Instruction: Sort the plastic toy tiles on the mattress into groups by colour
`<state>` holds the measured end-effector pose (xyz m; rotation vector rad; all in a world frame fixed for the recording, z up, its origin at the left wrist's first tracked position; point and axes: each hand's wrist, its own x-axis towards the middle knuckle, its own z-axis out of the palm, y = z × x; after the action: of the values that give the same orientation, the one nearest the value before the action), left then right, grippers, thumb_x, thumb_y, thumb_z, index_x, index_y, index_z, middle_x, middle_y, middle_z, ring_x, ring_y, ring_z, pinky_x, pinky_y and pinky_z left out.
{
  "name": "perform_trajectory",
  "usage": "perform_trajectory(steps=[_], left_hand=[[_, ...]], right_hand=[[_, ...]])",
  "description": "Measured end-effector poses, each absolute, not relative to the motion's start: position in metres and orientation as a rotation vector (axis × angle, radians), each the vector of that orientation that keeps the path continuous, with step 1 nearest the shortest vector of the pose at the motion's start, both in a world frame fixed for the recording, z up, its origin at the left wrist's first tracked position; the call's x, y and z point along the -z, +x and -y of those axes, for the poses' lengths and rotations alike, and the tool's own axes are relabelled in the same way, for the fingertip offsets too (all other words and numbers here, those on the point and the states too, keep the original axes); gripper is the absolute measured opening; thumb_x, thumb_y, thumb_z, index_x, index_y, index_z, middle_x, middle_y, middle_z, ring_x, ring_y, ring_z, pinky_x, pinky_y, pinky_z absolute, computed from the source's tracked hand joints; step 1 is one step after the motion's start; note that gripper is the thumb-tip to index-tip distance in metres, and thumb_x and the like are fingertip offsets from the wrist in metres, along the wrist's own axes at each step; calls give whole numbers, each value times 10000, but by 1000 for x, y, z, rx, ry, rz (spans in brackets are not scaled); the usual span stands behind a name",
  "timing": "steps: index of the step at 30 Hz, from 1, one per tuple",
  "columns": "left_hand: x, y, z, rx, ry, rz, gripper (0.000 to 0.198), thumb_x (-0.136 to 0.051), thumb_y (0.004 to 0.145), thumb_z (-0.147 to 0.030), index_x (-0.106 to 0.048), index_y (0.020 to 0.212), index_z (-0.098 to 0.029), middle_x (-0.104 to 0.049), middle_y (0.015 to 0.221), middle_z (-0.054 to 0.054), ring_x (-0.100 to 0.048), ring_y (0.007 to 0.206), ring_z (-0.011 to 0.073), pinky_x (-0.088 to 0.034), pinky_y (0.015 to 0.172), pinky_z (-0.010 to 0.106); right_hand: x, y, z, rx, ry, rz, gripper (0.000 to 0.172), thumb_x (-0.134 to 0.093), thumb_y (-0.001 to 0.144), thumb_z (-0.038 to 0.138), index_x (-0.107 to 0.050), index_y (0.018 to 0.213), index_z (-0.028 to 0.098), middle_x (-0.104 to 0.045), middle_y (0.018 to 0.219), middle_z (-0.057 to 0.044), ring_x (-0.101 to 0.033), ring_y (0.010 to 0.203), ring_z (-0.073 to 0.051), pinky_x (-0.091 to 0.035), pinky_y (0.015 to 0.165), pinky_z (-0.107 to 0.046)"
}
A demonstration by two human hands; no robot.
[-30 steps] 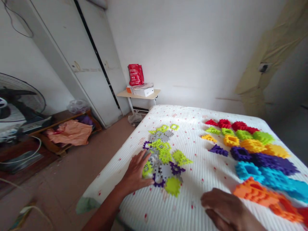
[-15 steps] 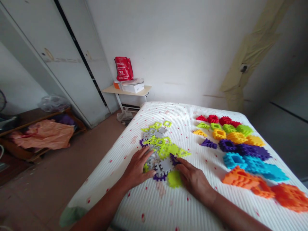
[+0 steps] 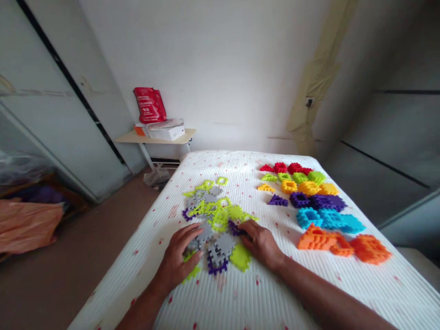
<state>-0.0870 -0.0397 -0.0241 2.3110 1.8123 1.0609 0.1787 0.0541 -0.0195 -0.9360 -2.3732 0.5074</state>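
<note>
A loose pile of flat toothed interlocking toy pieces, lime green, grey and purple, spreads over the white mattress. My left hand is at the pile's left edge, thumb and fingers apart, fingertips touching the grey pieces. On the other side, my right hand has its fingers closed on a purple interlocking piece; the fingertips are partly hidden. Just below that hand lies a lime green piece. Nearer me are a grey piece and a purple-edged one.
Rows grouped by colour stand at the right: red pieces, green, yellow pieces, purple, blue pieces and orange pieces. Beyond the mattress, a small table carries a red bag and a white box.
The view has turned to the right, so everything appears farther left. My left hand has shifted slightly down the pile's left edge. My right hand stays at the purple piece.
</note>
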Motion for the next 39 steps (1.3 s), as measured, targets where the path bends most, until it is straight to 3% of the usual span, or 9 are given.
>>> perform_trajectory(steps=[4,8,13,17,27,30,33,37,39], left_hand=[[27,-86,35,-1225,2407,-1870,212,-561,805,-296,-657,988,-251,-664,1014,39,-622,941,187,-513,815,316],[18,-68,26,-1312,2521,-1784,159,-560,817,-249,-654,946,-243,-664,903,20,-627,840,158,-510,743,274],[-7,-23,7,-1285,2657,-1694,178,-562,828,-221,-636,990,-217,-671,886,32,-614,836,171,-480,765,315],[-20,1,-5,-1095,2730,-1721,147,-545,838,-221,-646,944,-215,-682,846,40,-609,806,190,-445,751,357],[-18,4,-6,-916,2772,-1735,133,-521,853,-226,-653,867,-216,-689,798,34,-612,764,189,-425,722,366],[-19,-1,-9,-938,2746,-1683,124,-535,844,-241,-657,830,-224,-691,773,18,-619,737,181,-444,717,360],[-24,-9,-19,-1065,2649,-1698,151,-533,845,-278,-662,796,-217,-693,753,14,-629,721,169,-477,702,334],[-40,-3,-42,-1058,2582,-1751,193,-516,847,-306,-679,792,-219,-701,771,16,-640,735,167,-493,709,316],[-49,13,-57,-943,2598,-1774,188,-518,838,-287,-688,792,-223,-701,774,17,-638,742,170,-484,721,320]], right_hand=[[20,181,-56,-602,-931,2200,243,-448,827,134,-595,1014,186,-652,918,-60,-622,845,-167,-485,766,-272],[24,184,-57,-890,-945,1909,197,-462,812,180,-607,946,175,-646,833,-34,-605,764,-149,-471,703,-251],[22,187,-50,-1285,-922,1632,168,-516,792,282,-584,907,179,-568,688,18,-514,596,-108,-414,548,-210],[15,191,-44,-1414,-915,1569,189,-547,771,310,-575,909,185,-557,701,18,-475,562,-95,-360,480,-190],[13,194,-45,-1470,-906,1523,190,-560,768,337,-582,868,177,-542,685,20,-402,493,-72,-313,436,-180],[12,197,-42,-1460,-938,1544,232,-513,808,347,-581,943,171,-548,690,19,-386,456,-65,-326,421,-180],[8,211,-34,-1310,-1006,1735,275,-471,840,298,-580,1051,160,-588,722,2,-476,508,-89,-401,477,-196],[2,242,-20,-940,-894,2228,246,-457,806,161,-634,977,148,-649,832,-51,-600,736,-143,-467,671,-231],[1,256,-15,-806,-775,2431,254,-437,802,132,-632,964,152,-652,862,-65,-606,768,-152,-464,683,-231]])
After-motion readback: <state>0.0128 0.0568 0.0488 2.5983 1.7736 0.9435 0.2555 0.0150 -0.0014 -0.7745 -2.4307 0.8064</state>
